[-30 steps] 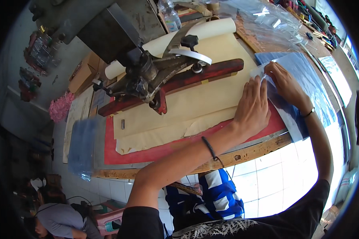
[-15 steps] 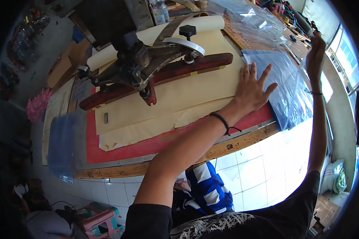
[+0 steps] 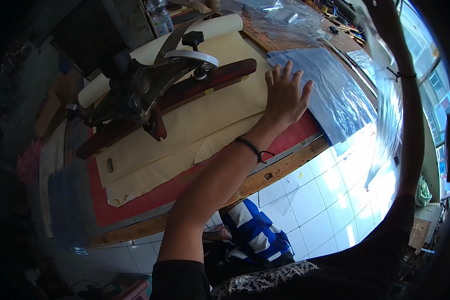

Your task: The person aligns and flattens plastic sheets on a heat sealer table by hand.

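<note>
My left hand (image 3: 287, 97) is open with fingers spread, over the right end of the cream sheet (image 3: 195, 120) and beside a stack of bluish clear plastic sheets (image 3: 330, 90). Whether its palm touches is unclear. My right hand (image 3: 382, 14) is raised at the top right, its fingers cut off by the picture's edge. From it hangs a clear plastic sheet (image 3: 386, 107), lifted off the stack and shining in the light. Left of my hands, a screen-printing-like press arm (image 3: 140, 95) with a dark red bar (image 3: 225, 75) lies across the cream sheet.
A red board (image 3: 157, 202) lies under the cream sheet, on a table with a wooden front edge (image 3: 257, 182). Behind are a cream roll (image 3: 220, 26), a plastic bottle (image 3: 160, 20) and loose clear plastic (image 3: 290, 22). A small metal piece (image 3: 110, 165) sits at the sheet's left.
My right hand has risen toward the top edge, drawing the clear plastic sheet up and away from the stack. My left hand stays spread near the stack; the view has turned right.
</note>
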Demonstrator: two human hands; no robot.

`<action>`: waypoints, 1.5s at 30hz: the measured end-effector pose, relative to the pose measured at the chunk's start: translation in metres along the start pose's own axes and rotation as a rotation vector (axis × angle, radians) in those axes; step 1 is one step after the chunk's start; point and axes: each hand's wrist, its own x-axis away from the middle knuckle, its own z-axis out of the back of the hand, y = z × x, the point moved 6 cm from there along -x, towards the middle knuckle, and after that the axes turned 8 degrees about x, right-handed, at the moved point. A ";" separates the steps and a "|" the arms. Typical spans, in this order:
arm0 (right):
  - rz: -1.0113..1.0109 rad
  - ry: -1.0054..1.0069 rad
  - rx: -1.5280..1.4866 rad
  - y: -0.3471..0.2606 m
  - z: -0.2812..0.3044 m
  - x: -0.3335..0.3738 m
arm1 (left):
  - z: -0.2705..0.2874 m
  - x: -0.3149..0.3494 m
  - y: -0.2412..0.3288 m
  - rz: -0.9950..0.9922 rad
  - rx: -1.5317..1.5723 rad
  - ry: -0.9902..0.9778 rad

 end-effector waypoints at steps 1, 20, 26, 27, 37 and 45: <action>0.195 -0.148 0.013 -0.011 -0.030 0.016 | 0.007 -0.011 0.023 -0.052 0.242 0.098; -0.037 -0.542 -0.349 -0.104 -0.147 0.127 | -0.015 -0.017 -0.004 0.681 1.541 0.031; 0.141 -0.541 -0.103 -0.112 -0.138 0.126 | -0.018 -0.018 -0.007 0.655 1.519 0.059; 0.158 -0.567 -0.070 -0.113 -0.138 0.126 | -0.019 -0.020 -0.008 0.638 1.516 0.033; 0.246 -0.576 0.091 -0.113 -0.140 0.129 | -0.018 -0.020 -0.005 0.600 1.496 0.013; 0.195 -0.599 0.148 -0.110 -0.142 0.130 | -0.022 -0.023 -0.011 0.593 1.535 0.016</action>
